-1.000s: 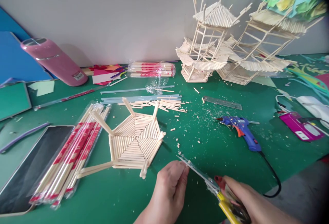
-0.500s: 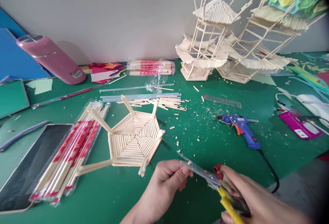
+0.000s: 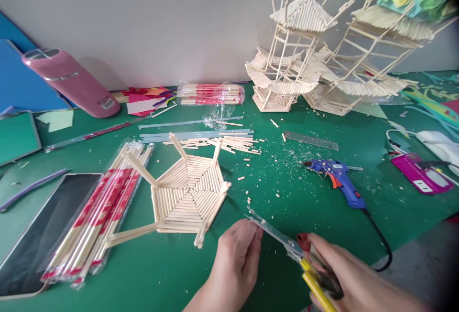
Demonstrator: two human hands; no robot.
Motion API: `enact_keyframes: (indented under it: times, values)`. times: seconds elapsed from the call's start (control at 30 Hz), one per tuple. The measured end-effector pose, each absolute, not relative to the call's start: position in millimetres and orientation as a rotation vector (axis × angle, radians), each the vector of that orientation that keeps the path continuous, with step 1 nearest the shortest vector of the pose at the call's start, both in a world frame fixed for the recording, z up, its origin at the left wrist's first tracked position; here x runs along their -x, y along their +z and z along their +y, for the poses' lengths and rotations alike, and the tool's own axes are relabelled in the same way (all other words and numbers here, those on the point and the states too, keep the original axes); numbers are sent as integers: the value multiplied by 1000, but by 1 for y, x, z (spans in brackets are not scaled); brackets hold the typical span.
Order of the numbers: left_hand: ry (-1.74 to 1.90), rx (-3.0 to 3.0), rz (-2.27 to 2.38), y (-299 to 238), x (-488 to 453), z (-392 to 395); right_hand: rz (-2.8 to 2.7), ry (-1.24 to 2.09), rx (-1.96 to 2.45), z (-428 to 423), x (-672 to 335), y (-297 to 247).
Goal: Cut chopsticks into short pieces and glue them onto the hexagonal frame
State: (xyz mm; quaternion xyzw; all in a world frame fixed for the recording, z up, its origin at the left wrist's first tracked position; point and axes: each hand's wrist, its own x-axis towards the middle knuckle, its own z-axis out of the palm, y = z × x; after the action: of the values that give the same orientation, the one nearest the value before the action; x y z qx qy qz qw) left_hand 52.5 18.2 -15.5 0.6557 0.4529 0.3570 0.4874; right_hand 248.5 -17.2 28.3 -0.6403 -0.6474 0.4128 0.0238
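In my right hand (image 3: 344, 274) is a pair of scissors (image 3: 296, 250) with yellow and red handles, its blades pointing up and left. My left hand (image 3: 236, 254) is closed in a pinch right at the blade tips. Whatever lies between its fingers is hidden; a tiny pale piece shows by the blades. Left of the hands, a six-sided stick frame (image 3: 188, 192) rests on the green table (image 3: 283, 188), with paired sticks jutting from its corners. Small cut stick pieces (image 3: 241, 178) are scattered beyond my left hand.
A blue glue gun (image 3: 337, 178) with its cord lies at right, near a ruler (image 3: 311, 140). Loose sticks (image 3: 229, 145) lie behind the frame. Stick towers (image 3: 290, 63) stand at the back. Wrapped chopsticks (image 3: 103, 211), a tablet (image 3: 39, 231) and a pink bottle (image 3: 73, 82) occupy the left.
My left hand has turned, with its fingers now further folded and its back more toward me. The scissors have shifted slightly up and left at the tips.
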Motion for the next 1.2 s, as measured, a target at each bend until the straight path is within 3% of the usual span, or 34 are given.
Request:
enact_keyframes:
  times: [0.43,1.2]
  values:
    - [745,-810,803,-29,-45,18,-2035,1386,2000,-10,-249,34]
    - [664,-434,610,-27,-45,22,-1961,1466,1966,-11,-255,37]
